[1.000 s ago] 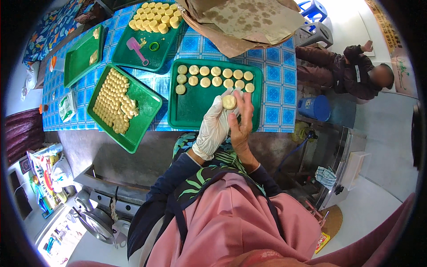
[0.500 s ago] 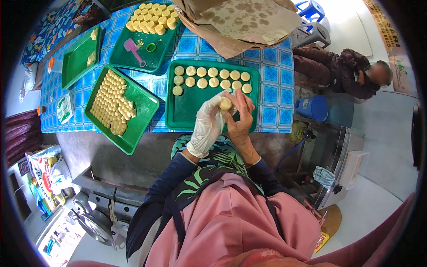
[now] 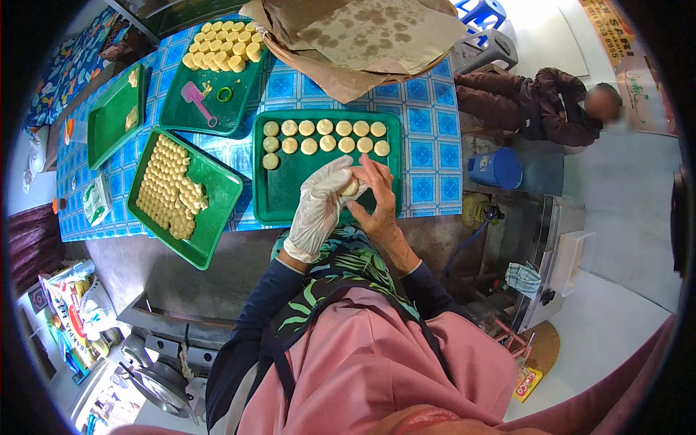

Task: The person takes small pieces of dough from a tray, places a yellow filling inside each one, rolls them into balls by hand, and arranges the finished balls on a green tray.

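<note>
Head camera view: the left hand (image 3: 317, 206), in a thin white glove, is cupped around a pale yellow rounded dough piece (image 3: 350, 188), while the bare right hand (image 3: 378, 206) curves in from the other side, fingers bent over the piece and thumb near its lower edge; whether that thumb and those fingers pinch it cannot be told. Both hands and the piece are above a dark green rectangular tray (image 3: 279, 194), hiding part of its near right area. Flat pale dough discs (image 3: 326, 127) lie there in two rows, with one more below at the left end. Just left, a brighter green deep tray (image 3: 220, 190) with many small cream dough balls (image 3: 163, 181) sits askew, its near corner jutting past the table edge. Beyond it, another green tray (image 3: 170, 116) bears tall yellow round cakes (image 3: 221, 45), a pink plastic scraper (image 3: 196, 99) and a small green ring (image 3: 225, 94). A wide round basket lined with brown paper (image 3: 362, 40) covers the far side of the blue checked tablecloth (image 3: 435, 170). Right of the table are a blue plastic bucket (image 3: 499, 169) and another person in dark clothes (image 3: 551, 109).
</note>
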The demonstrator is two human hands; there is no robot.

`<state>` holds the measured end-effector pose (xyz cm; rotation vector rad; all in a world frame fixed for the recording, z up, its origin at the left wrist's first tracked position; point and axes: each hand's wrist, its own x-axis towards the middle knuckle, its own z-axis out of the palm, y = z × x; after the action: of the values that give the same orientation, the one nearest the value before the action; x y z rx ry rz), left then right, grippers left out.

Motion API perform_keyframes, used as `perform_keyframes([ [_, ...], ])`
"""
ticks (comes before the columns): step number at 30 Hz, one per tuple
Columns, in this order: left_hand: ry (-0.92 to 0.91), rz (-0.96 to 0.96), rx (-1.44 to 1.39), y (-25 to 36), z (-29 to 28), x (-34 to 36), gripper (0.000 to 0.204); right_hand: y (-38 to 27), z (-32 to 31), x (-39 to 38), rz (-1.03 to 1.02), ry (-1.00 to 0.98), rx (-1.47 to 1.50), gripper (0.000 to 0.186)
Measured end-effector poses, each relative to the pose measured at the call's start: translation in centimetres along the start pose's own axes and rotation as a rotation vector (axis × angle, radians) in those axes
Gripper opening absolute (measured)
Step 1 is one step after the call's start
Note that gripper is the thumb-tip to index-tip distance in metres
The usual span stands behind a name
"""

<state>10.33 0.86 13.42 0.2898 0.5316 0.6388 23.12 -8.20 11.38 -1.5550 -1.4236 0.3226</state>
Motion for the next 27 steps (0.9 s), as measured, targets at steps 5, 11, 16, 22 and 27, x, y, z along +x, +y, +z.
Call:
perform_keyframes([
  [5,0.037,0.051,0.072,-0.7,0.2,0.3,0.041,-0.1,0.9,-0.1,0.027,0.023,0.076,0.090],
  [11,-0.033,0.066,0.026,-1.4,0.2,0.0,0.038,-0.3,0.9,0.3,0.022,-0.020,-0.018,0.094],
  [16,-0.083,0.036,-0.099,-0.6,1.2,0.0,0.045,-0.6,0.6,0.4,-0.013,0.055,-0.041,0.085],
  [22,-0.158,-0.235,-0.488,0.4,2.2,0.3,0.044,-0.2,0.5,0.8,0.048,0.106,0.086,0.077],
  [27,-0.008,-0.226,-0.592,0.4,1.8,0.2,0.033,0.0,0.1,0.6,0.041,0.174,0.135,0.070],
])
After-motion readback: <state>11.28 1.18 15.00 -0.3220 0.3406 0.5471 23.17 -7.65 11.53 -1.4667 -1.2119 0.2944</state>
